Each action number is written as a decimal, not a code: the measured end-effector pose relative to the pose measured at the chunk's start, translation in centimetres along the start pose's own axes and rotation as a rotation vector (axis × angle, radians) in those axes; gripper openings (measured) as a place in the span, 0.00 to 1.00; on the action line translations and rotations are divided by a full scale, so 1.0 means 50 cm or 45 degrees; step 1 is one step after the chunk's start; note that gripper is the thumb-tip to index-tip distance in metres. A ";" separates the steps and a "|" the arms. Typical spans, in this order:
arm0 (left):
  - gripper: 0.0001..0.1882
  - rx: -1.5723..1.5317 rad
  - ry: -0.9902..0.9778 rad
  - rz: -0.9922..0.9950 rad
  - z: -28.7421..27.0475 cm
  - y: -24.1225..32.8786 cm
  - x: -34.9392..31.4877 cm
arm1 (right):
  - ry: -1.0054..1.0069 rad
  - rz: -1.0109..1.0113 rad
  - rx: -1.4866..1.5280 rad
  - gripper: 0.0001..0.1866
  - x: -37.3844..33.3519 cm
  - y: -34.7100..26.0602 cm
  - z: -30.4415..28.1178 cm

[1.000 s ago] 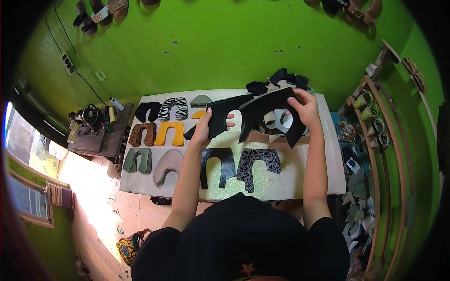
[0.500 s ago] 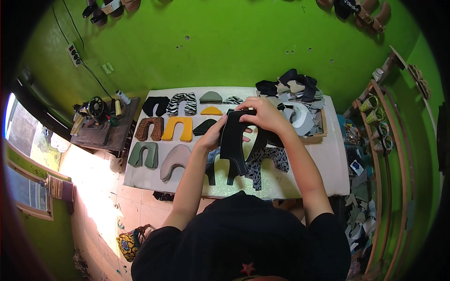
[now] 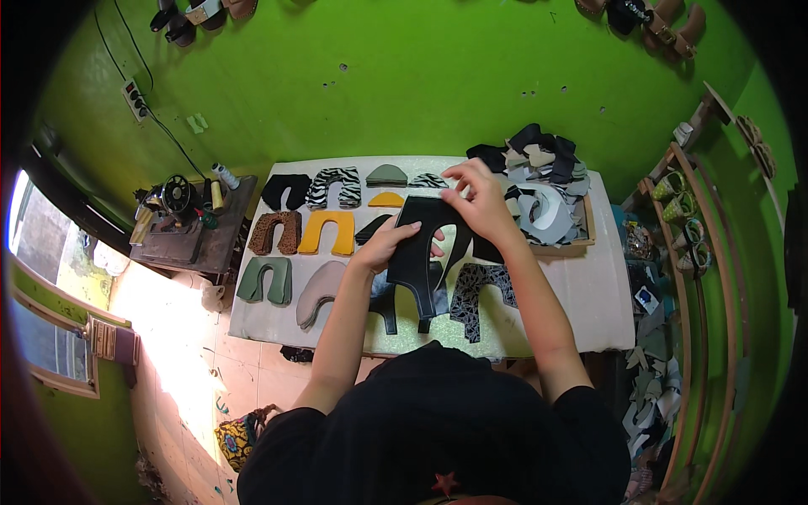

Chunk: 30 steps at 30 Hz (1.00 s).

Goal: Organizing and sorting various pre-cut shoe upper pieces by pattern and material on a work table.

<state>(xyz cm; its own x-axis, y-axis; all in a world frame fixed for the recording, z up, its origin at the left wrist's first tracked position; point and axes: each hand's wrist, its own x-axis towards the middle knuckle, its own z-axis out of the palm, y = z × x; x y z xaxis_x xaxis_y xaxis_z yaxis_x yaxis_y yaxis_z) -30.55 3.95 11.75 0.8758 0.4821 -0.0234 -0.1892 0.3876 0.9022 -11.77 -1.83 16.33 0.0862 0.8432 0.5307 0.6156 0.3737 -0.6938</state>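
My left hand [image 3: 380, 248] grips a black U-shaped shoe-upper piece [image 3: 412, 257] above the table, thumb on its face and fingertips showing through its cut-out. At its upper right corner hovers my right hand [image 3: 484, 202], thumb and fingers apart, with nothing visible between them. Below the held piece are more dark U-shaped pieces [image 3: 384, 307] and a grey-and-black patterned one [image 3: 468, 307]. To the left lie stacks of cut pieces: yellow [image 3: 326, 234], brown spotted [image 3: 274, 234], zebra-striped [image 3: 335, 187], green [image 3: 264, 279] and beige-pink [image 3: 320, 290].
A box [image 3: 566, 249] heaped with black, grey and white scraps stands at the table's right. On the left is a sewing machine [image 3: 175, 195] on a dark stand. A wooden rack [image 3: 686, 295] with sandals lines the right wall, and scraps [image 3: 648, 379] pile beside it.
The held black piece has turned so its smoother face shows. My right hand has lifted off it and its fingers have spread, while my left hand keeps hold.
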 end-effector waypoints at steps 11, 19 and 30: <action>0.18 -0.093 0.040 -0.004 -0.024 0.015 -0.026 | -0.237 0.716 1.077 0.20 -0.093 0.129 0.000; 0.19 0.044 0.281 -0.093 -0.069 0.000 -0.041 | -0.419 0.974 1.400 0.16 -0.116 0.126 0.042; 0.13 0.821 0.697 -0.344 -0.202 -0.203 -0.103 | -0.052 1.048 0.443 0.14 -0.237 0.224 0.204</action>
<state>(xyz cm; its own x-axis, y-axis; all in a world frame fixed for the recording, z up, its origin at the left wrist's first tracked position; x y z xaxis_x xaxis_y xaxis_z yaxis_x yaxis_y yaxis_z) -37.63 5.48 -1.66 0.4879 0.8103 -0.3247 0.4248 0.1045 0.8992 -13.90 -3.69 -2.71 0.3635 0.9068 -0.2135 0.0981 -0.2651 -0.9592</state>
